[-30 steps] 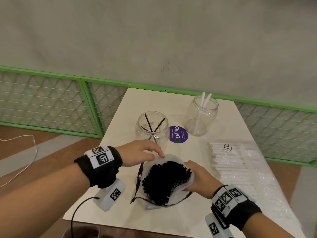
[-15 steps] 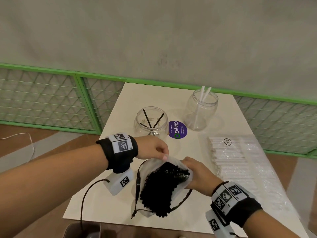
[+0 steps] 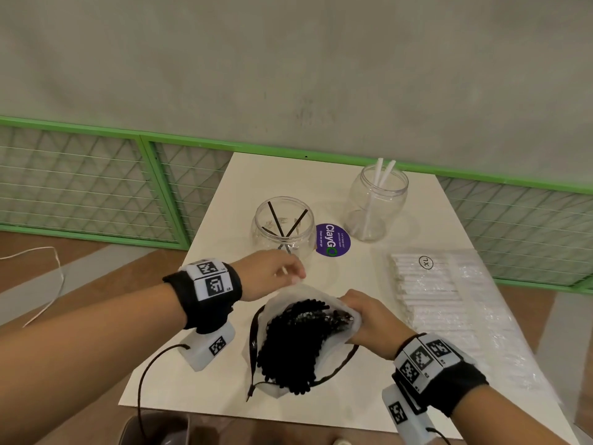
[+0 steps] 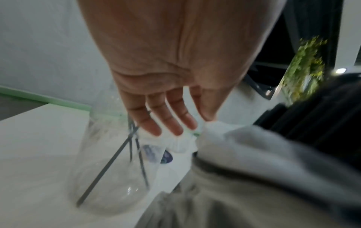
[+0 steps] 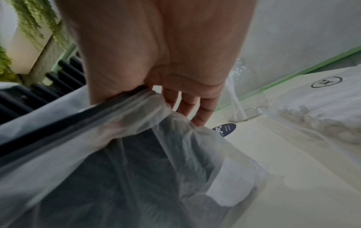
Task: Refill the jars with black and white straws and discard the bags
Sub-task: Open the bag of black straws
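Note:
A translucent bag of black straws (image 3: pixel 295 345) lies near the table's front edge with its mouth turned towards me. My left hand (image 3: pixel 276 273) pinches the far rim of the bag (image 4: pixel 179 141) between thumb and fingertips, just in front of the wide jar (image 3: pixel 284 226), which holds a few black straws. Gripping the bag's right rim (image 5: pixel 136 111) is my right hand (image 3: pixel 365 319). Further back on the right stands a taller jar (image 3: pixel 377 200) with two white straws. A sealed bag of white straws (image 3: pixel 449 303) lies flat on the right of the table.
A purple round sticker (image 3: pixel 332 240) sits between the jars. A green mesh fence (image 3: pixel 96 187) and a wall run behind the white table (image 3: pixel 256 175). A dark bin (image 3: pixel 154 428) stands below the front left corner. A white cable (image 3: pixel 48 284) lies on the floor.
My left hand slid from the top of the bag to its far rim and pulled it towards the wide jar. The right hand kept its hold, and the mouth has stretched wider.

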`<state>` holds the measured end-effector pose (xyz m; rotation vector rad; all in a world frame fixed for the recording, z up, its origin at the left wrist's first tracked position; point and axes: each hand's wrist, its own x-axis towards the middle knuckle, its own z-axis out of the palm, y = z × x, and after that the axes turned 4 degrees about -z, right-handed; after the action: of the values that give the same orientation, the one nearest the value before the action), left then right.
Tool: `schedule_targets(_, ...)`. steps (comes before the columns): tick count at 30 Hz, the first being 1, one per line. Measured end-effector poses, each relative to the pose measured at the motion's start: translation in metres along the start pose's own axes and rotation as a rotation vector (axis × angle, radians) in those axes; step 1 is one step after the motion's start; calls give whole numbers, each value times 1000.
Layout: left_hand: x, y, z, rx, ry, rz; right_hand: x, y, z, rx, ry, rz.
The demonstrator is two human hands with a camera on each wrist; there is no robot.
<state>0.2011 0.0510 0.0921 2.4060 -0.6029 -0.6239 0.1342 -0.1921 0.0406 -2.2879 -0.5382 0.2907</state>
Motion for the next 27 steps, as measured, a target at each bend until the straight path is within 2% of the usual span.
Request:
schedule_targets(1,-8,4,-4,-103,40,23,1,4,0,13,9,1)
schedule_targets(3,-29,13,-9,-302,-42,13,2,2,-2,14,4,12)
schedule_targets(6,-50,7,-1,-232,-224,-13,5,-2,-3,4,2,35)
schedule_targets(9,-58,-9,5,-271,-233,-81,8,-2,-3,13,-4,67)
schedule_targets(14,-74,-18,7,-463,-108,-95,17,-12,-4,72,68,167)
schedule_targets(18,-87,-25,23,-284,-5,-48,23,-11,1,165,147,257)
schedule_targets(21,-78,-32,46,-271,160,-6,29,4,10,185,186,285)
schedule_targets(25,-67,-36,53,-420,414,-68,30,-1,9,250,279,250)
schedule_targets(27,-64,-40,52,-449,477,-103,27,-2,10,325,319,243)
